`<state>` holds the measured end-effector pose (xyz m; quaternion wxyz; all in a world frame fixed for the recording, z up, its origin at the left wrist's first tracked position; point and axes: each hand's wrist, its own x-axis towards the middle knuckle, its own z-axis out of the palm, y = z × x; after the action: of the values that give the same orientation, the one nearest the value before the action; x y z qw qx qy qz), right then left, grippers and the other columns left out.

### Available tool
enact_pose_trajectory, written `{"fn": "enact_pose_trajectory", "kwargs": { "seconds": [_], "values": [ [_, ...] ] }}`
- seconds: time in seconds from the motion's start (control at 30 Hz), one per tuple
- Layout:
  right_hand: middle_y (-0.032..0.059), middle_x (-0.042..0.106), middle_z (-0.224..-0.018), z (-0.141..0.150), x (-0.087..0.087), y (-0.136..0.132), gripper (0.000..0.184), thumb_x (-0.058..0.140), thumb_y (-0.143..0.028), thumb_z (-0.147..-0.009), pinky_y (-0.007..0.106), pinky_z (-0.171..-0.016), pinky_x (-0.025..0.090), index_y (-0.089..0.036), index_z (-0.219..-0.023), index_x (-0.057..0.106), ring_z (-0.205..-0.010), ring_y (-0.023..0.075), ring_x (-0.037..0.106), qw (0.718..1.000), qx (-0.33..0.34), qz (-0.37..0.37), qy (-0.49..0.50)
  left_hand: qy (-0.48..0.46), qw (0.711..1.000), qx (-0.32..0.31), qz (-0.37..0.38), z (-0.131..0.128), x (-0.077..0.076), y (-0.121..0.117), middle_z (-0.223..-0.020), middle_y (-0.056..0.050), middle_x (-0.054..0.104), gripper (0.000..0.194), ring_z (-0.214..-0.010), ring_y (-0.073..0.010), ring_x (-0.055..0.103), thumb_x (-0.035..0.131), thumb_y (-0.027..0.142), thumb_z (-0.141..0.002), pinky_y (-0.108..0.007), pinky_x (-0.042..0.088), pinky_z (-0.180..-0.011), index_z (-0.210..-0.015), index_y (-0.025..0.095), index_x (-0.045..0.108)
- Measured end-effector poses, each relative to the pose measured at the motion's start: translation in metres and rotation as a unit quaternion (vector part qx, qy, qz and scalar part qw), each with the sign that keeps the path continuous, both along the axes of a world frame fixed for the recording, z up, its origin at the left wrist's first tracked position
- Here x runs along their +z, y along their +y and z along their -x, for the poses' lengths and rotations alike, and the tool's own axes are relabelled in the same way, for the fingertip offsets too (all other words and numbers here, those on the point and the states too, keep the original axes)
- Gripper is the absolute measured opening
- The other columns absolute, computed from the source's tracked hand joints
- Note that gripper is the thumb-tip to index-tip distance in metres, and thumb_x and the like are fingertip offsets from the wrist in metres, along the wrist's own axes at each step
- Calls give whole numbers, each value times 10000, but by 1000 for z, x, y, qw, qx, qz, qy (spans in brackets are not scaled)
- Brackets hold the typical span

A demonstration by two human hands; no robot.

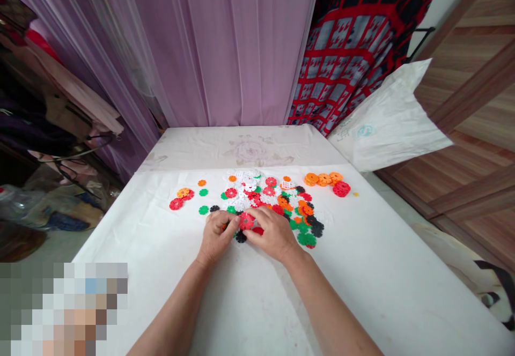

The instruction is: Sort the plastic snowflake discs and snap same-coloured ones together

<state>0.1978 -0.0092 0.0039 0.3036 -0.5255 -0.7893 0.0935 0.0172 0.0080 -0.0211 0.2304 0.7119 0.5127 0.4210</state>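
Observation:
Held between both hands, just over the near edge of a loose pile, is a red plastic snowflake disc (pixel 247 221). My right hand (pixel 277 236) grips it from the right with thumb and forefinger. My left hand (pixel 217 238) pinches it at its left edge, the other fingers curled. Around them lie white snowflake discs (pixel 241 201), green ones (pixel 306 239), black ones (pixel 317 229) and orange ones (pixel 306 209). A black disc (pixel 241 237) lies under the fingers. Some discs are hidden by my hands.
Linked orange discs (pixel 323 179) and a red cluster (pixel 341 188) lie at the right, a red-and-orange group (pixel 182 198) at the left. The table (pixel 362 270) has a white cover. A white bag (pixel 394 120) stands beyond its right edge; purple curtains (pixel 237 45) hang behind.

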Motion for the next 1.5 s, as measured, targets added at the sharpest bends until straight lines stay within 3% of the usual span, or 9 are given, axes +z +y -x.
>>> {"fn": "enact_pose_trajectory", "kwargs": {
  "seconds": [0.2,0.37,0.73,1.5],
  "values": [
    [71,681,-1056,-22,-18,-16,330,660,-251,-760,318,-880,518,-223,-1088,677,-978,207,647,994,-84,-8,70,-40,999,32,7,1,3,-1,-753,-27,712,401,-752,-177,658,427,472,-940,-320,521,-763,-797,221,705],
    [54,679,-1033,-21,-28,-29,297,686,-266,-744,323,-857,513,-247,-1040,695,-961,212,644,994,-101,16,32,-67,996,55,22,0,0,-1,-802,-40,728,414,-784,-185,670,425,481,-942,-315,536,-750,-836,212,721],
    [37,639,-999,-18,-29,-32,234,713,-311,-777,291,-820,482,-260,-1006,715,-926,191,609,995,-98,-3,-4,-88,993,64,50,1,-4,-1,-820,-51,728,438,-802,-190,669,448,532,-923,-307,534,-740,-851,201,725],
    [58,637,-1040,-20,-31,-33,336,740,-345,-754,332,-843,489,-228,-1064,682,-955,223,596,995,-93,2,-35,-106,989,71,70,0,-4,0,-828,-59,722,445,-810,-199,665,473,562,-887,-320,523,-772,-839,196,721]
  ]
}}
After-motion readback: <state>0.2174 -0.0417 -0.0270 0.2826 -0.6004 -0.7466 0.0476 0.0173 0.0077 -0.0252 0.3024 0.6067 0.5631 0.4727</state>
